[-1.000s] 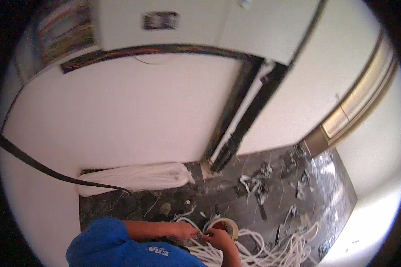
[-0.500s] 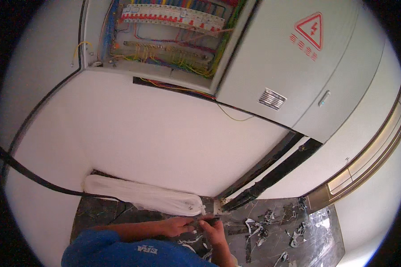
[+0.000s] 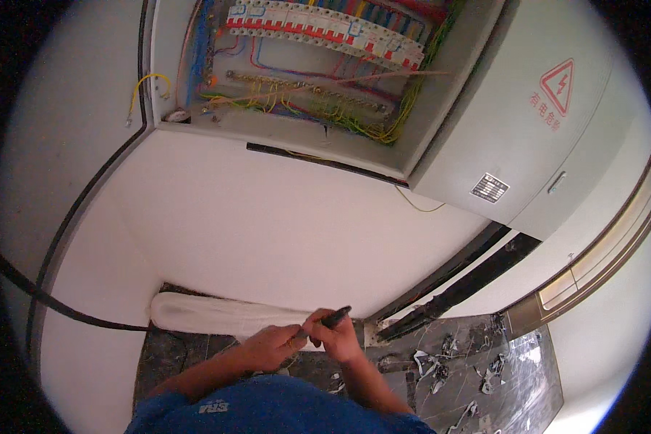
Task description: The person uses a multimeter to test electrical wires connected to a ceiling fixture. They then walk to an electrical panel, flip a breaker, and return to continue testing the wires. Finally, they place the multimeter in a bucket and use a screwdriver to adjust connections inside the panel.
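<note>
In front of my body, low in the view, my two hands come together. My right hand (image 3: 334, 340) is closed round a dark, stick-like handle (image 3: 338, 317); its thick black end sticks out up and to the right of the fist. What the other end looks like is hidden by the fingers. My left hand (image 3: 273, 346) is closed too, its fingertips pinched right beside the right hand; whatever lies between them is too small to name. Behind the hands is a long white wrapped bundle (image 3: 217, 311) at the foot of the wall.
An open electrical cabinet (image 3: 289, 130) holds a row of breakers (image 3: 325, 30) and many coloured wires. Its grey door (image 3: 513, 137) hangs right. Black trunking (image 3: 463, 286) runs down to the dark floor (image 3: 390, 394), where scraps (image 3: 430, 369) lie. A black cable (image 3: 72, 304) crosses at left.
Both hands have risen away from my body, and the black handle now points more upward. The view has shifted, so the cabinet sits farther right and lower.
</note>
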Tool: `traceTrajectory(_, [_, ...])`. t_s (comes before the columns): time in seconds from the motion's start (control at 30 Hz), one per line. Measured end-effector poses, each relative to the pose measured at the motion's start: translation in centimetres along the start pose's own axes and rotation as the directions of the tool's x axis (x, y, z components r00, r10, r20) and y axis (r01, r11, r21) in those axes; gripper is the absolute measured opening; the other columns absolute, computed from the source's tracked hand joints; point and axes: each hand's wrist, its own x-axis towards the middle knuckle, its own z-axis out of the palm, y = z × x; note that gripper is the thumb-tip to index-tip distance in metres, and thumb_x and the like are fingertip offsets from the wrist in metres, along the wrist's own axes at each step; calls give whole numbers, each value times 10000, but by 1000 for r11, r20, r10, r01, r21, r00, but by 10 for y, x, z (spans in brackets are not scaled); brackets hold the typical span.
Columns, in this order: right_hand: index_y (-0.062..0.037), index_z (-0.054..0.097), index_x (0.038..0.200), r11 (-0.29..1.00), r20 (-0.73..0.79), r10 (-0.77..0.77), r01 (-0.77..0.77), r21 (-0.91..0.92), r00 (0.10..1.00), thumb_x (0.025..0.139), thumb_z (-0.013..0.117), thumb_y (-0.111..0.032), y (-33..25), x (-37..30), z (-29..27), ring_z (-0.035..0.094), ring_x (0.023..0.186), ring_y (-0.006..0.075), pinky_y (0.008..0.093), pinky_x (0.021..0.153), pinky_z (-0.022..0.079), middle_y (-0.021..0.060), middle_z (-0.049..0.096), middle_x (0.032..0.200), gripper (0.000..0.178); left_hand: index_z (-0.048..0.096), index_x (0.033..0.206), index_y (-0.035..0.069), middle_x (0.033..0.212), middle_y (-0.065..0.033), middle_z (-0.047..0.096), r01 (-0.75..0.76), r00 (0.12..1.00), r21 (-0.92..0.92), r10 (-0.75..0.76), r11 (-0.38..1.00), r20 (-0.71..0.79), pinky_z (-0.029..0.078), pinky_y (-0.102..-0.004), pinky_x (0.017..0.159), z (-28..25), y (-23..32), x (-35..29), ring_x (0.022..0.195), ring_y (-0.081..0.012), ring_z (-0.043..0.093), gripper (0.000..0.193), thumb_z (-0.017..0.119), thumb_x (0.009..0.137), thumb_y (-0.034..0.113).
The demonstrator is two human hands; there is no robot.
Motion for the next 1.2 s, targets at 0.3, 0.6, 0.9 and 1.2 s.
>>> traceTrajectory(0.3, [-100,616,783,992,-19,-121,121,-27,992,976,721,-291,-47,63,6,470,554,61,271,489,361,-51,540,622,292,593,1261,29,824,-76,600,137,983,-173,-155,975,-97,482,-346,748,-49,30,18,789,-161,575,350,513,1065,308])
traceTrajectory(0.6, [-100,568,723,979,93,-99,113,-167,991,955,747,-297,-79,70,-23,445,585,74,299,522,355,-57,493,621,353,592,1281,20,991,-43,605,-374,740,-114,222,920,-635,518,-321,769,-82,59,64,834,-129,581,304,579,1041,207])
traceTrajectory(0.9, [-58,632,805,988,56,34,-25,-154,998,950,731,-208,-42,59,-70,535,592,86,268,552,433,-32,543,661,230,711,1110,101,816,-78,703,-126,127,740,750,661,-649,555,-365,667,-205,215,200,719,-228,686,253,790,887,191])
traceTrajectory(1.2, [-37,643,812,996,-125,35,-44,-73,992,943,718,-210,-17,34,-99,555,597,110,286,562,432,3,590,671,229,732,1037,144,873,-134,761,250,88,797,807,549,-584,567,-505,673,-246,234,274,789,-371,736,224,733,903,323])
